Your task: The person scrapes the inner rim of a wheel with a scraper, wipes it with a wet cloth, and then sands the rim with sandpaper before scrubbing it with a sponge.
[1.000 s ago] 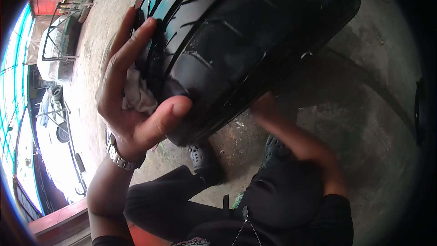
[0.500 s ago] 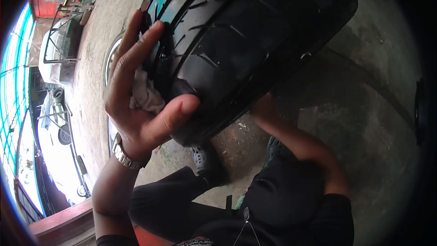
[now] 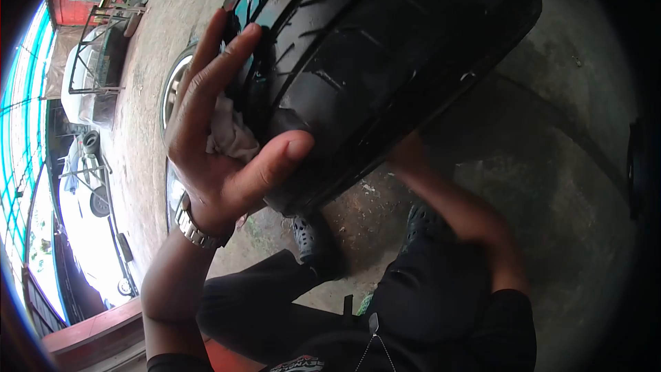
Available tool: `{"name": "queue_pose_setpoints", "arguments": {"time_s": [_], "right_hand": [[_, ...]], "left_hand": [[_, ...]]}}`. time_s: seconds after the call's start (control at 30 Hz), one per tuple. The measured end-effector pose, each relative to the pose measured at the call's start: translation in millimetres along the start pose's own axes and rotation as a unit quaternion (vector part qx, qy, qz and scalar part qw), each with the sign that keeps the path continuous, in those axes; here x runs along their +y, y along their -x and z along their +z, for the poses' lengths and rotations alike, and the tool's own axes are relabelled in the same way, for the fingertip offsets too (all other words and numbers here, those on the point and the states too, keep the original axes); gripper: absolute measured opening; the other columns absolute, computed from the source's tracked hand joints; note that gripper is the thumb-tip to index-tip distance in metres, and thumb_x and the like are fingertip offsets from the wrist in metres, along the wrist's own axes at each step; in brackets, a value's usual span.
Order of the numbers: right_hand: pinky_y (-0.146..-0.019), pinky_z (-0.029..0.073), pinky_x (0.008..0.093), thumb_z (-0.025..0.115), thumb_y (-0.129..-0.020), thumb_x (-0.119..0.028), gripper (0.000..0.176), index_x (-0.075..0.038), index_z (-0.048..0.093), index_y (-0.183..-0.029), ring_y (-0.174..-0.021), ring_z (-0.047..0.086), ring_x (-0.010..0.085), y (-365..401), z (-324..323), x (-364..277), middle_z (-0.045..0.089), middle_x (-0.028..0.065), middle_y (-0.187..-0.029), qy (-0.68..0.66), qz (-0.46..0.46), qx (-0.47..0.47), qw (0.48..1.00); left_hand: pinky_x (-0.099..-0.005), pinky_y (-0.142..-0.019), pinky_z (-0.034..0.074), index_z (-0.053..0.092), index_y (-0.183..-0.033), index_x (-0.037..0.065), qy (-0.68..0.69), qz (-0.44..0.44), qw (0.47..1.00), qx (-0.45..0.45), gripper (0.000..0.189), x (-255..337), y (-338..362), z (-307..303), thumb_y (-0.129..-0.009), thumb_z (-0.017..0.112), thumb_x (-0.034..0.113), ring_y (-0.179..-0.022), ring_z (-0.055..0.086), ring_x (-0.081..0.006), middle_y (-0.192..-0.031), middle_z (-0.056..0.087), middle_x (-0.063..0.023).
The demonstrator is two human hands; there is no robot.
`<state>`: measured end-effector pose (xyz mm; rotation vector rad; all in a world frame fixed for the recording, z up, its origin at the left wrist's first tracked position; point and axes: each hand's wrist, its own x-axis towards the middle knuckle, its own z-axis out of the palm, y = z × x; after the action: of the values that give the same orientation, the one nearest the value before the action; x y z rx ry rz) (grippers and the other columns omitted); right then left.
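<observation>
A black tire (image 3: 385, 62) fills the upper middle of the head view, tilted, with its grooved tread toward me. My left hand (image 3: 220, 124) is at its left edge, thumb against the tread and fingers stretched along the side. A crumpled pale rag (image 3: 233, 134) sits between the palm and the tire. Teal marks show on the tread near the fingertips. My right hand (image 3: 407, 150) reaches under the tire's lower edge; its fingers are hidden behind the rubber and in shadow.
My shoes (image 3: 306, 238) rest on the stained concrete floor (image 3: 365, 200) below the tire. A wheel (image 3: 177, 89) lies partly hidden behind my left hand. Vehicles (image 3: 89, 83) and a metal rack (image 3: 103, 34) stand at the far left. A dark hose-like line (image 3: 551, 117) crosses the floor at right.
My left hand and the rag have shifted slightly right in view. The tire's tread marks have moved a little the same way. My right hand remains under the tire.
</observation>
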<state>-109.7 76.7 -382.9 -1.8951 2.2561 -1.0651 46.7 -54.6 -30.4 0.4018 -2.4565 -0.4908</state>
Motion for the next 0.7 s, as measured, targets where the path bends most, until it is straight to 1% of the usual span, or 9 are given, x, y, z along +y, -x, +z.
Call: {"name": "queue_pose_setpoints", "arguments": {"time_s": [0.07, 0.13, 0.17, 0.23, 0.27, 0.33, 0.47, 0.57, 0.7], "right_hand": [[-0.115, 0.036, 0.0595, 0.055, -0.092, -0.010, 0.040, -0.001, 0.060, -0.130, -0.134, 0.053, 0.0361, -1, -6, -1, 0.064, 0.0166, -0.129, 0.027, -0.081, 0.040, 0.996], [-0.114, 0.039, 0.0552, 0.054, -0.091, -0.009, 0.039, 0.001, 0.060, -0.129, -0.133, 0.054, 0.0345, 0, -11, 18, 0.064, 0.0164, -0.129, 0.032, -0.072, -0.024, 0.997], [-0.114, 0.040, 0.0534, 0.053, -0.091, -0.008, 0.040, 0.001, 0.059, -0.129, -0.133, 0.055, 0.0338, -12, -15, 40, 0.063, 0.0165, -0.129, 0.027, -0.015, -0.088, 0.996], [-0.114, 0.041, 0.0515, 0.052, -0.091, -0.007, 0.040, 0.002, 0.058, -0.129, -0.133, 0.055, 0.0328, -6, -15, 37, 0.062, 0.0172, -0.130, 0.046, 0.008, -0.079, 0.996], [-0.114, 0.040, 0.0513, 0.051, -0.091, -0.007, 0.040, 0.003, 0.058, -0.130, -0.133, 0.055, 0.0327, 5, -20, -2, 0.062, 0.0178, -0.130, 0.070, -0.025, -0.007, 0.997], [-0.115, 0.039, 0.0510, 0.049, -0.092, -0.006, 0.041, 0.004, 0.057, -0.131, -0.133, 0.055, 0.0328, -1, -21, -9, 0.062, 0.0187, -0.131, 0.071, -0.075, 0.057, 0.993], [-0.117, 0.036, 0.0514, 0.049, -0.092, -0.005, 0.043, 0.004, 0.055, -0.134, -0.134, 0.053, 0.0336, -2, -4, 36, 0.061, 0.0198, -0.135, 0.005, 0.008, -0.080, 0.997], [-0.118, 0.033, 0.0536, 0.050, -0.092, -0.006, 0.045, 0.003, 0.054, -0.136, -0.136, 0.052, 0.0339, 13, 17, -10, 0.059, 0.0204, -0.138, 0.003, 0.014, -0.094, 0.995], [-0.118, 0.033, 0.0534, 0.050, -0.093, -0.006, 0.046, 0.000, 0.053, -0.139, -0.138, 0.049, 0.0339, -5, 3, 35, 0.056, 0.0194, -0.142, -0.049, 0.003, -0.119, 0.992]], "left_hand": [[-0.0489, -0.118, 0.031, 0.049, -0.144, -0.008, -0.003, 0.005, 1.000, -0.006, 0.097, 1, -3, -1, -0.083, 0.074, 0.063, -0.144, 0.041, -0.0375, -0.153, 0.043, -0.0296], [-0.0489, -0.118, 0.031, 0.049, -0.144, -0.008, -0.016, 0.004, 1.000, -0.009, 0.097, -2, 1, -2, -0.083, 0.073, 0.064, -0.144, 0.041, -0.0374, -0.153, 0.042, -0.0295], [-0.0489, -0.118, 0.031, 0.048, -0.144, -0.008, -0.022, 0.004, 1.000, -0.010, 0.098, -3, 2, -3, -0.083, 0.073, 0.064, -0.144, 0.041, -0.0373, -0.153, 0.042, -0.0295], [-0.0489, -0.118, 0.031, 0.049, -0.144, -0.008, -0.014, 0.002, 1.000, -0.006, 0.098, -2, 1, -1, -0.083, 0.073, 0.065, -0.144, 0.041, -0.0373, -0.153, 0.043, -0.0295], [-0.0490, -0.118, 0.031, 0.049, -0.143, -0.008, -0.010, 0.003, 1.000, -0.005, 0.098, -1, -2, 1, -0.083, 0.072, 0.065, -0.144, 0.041, -0.0372, -0.153, 0.043, -0.0296], [-0.0492, -0.119, 0.031, 0.049, -0.143, -0.009, -0.018, 0.012, 1.000, -0.004, 0.098, 0, -5, 0, -0.083, 0.072, 0.066, -0.144, 0.041, -0.0371, -0.152, 0.044, -0.0298], [-0.0500, -0.119, 0.030, 0.049, -0.141, -0.010, 0.003, 0.007, 1.000, 0.020, 0.097, -3, 0, 5, -0.085, 0.071, 0.065, -0.144, 0.041, -0.0381, -0.151, 0.044, -0.0316], [-0.0511, -0.119, 0.030, 0.049, -0.141, -0.011, 0.008, 0.004, 1.000, 0.016, 0.097, 0, -1, 6, -0.085, 0.070, 0.066, -0.144, 0.040, -0.0385, -0.151, 0.044, -0.0320], [-0.0534, -0.120, 0.028, 0.048, -0.141, -0.012, 0.037, -0.002, 0.999, 0.031, 0.097, -1, -3, 10, -0.086, 0.070, 0.065, -0.145, 0.039, -0.0388, -0.151, 0.043, -0.0323]]}}
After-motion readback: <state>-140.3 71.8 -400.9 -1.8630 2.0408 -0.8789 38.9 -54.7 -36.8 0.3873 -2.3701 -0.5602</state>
